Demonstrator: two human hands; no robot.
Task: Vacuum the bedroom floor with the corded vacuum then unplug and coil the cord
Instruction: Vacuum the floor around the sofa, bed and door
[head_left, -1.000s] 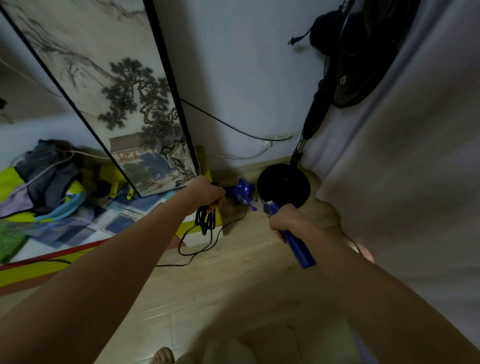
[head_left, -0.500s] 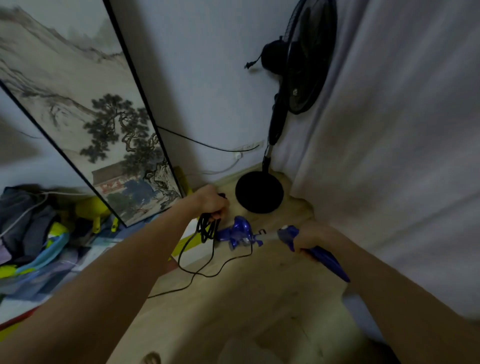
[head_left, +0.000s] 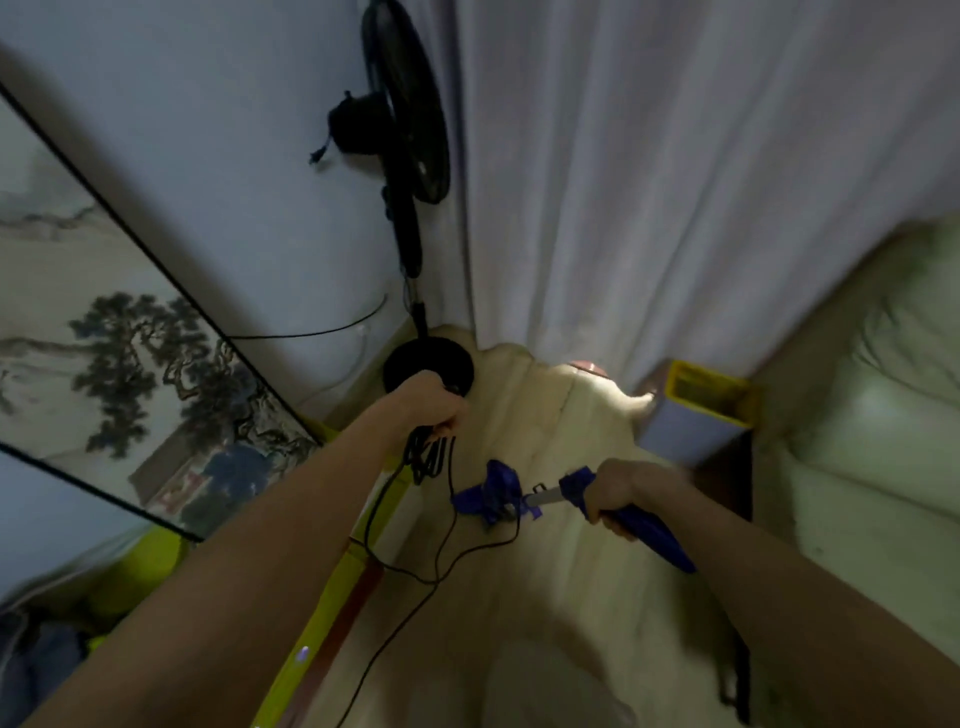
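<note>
While the right hand (head_left: 615, 493) grips the handle of the small blue plastic handheld vacuum (head_left: 524, 498), vacuuming looks mid-run: nozzle down on the pale wood floor (head_left: 545, 597), near the round base of the black pedestal fan (head_left: 410, 171). Left hand (head_left: 434, 402) is clenched round a bunch of loops of the thin black power cord (head_left: 423, 460), held up left of the vacuum; slack trails down across the floor toward the near left. Can't tell whether it's plugged in, outlet not visible. Judging by that, unplugging and the final coil remain. Both forearms extended forward, right wrist angled down.
</note>
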